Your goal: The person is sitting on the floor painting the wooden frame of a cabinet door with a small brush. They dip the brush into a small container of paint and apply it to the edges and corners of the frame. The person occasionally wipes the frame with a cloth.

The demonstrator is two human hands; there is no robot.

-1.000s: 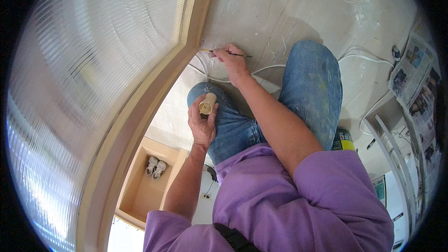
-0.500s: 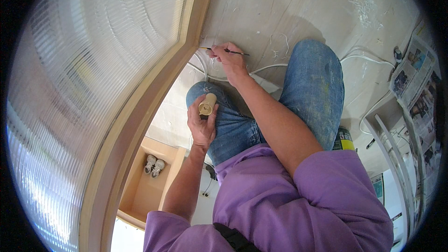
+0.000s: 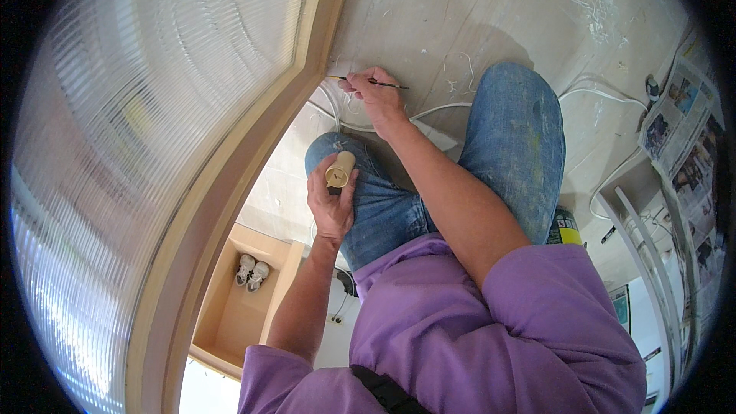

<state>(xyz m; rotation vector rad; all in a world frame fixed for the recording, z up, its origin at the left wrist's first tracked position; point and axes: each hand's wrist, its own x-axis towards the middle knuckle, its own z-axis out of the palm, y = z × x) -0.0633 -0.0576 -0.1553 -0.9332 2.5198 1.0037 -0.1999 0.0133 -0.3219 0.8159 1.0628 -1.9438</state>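
Observation:
My left hand [image 3: 333, 203] is closed round a small cream cylindrical container [image 3: 341, 169] over my left knee, its round end facing up at me. My right hand [image 3: 373, 93] grips a thin dark paintbrush [image 3: 394, 86] just above the floor. The brush's pale tip points left at the lower edge of a light wooden frame [image 3: 318, 38], which borders a ribbed translucent panel [image 3: 176, 61]; whether it touches is too small to tell. White cables [image 3: 438, 108] run across the floor below my right hand and near both knees.
Pale floor [image 3: 406, 11] with white scraps spreads ahead. An open wooden box [image 3: 230, 314] with white shoes [image 3: 253, 272] sits at lower left. At right are newspapers [image 3: 678, 130], pale strips [image 3: 644, 253] and a green-and-yellow container [image 3: 566, 228] beside my right knee.
My right hand and the brush have shifted slightly upward in the picture, along the frame's edge. My left hand and the container have stayed almost still.

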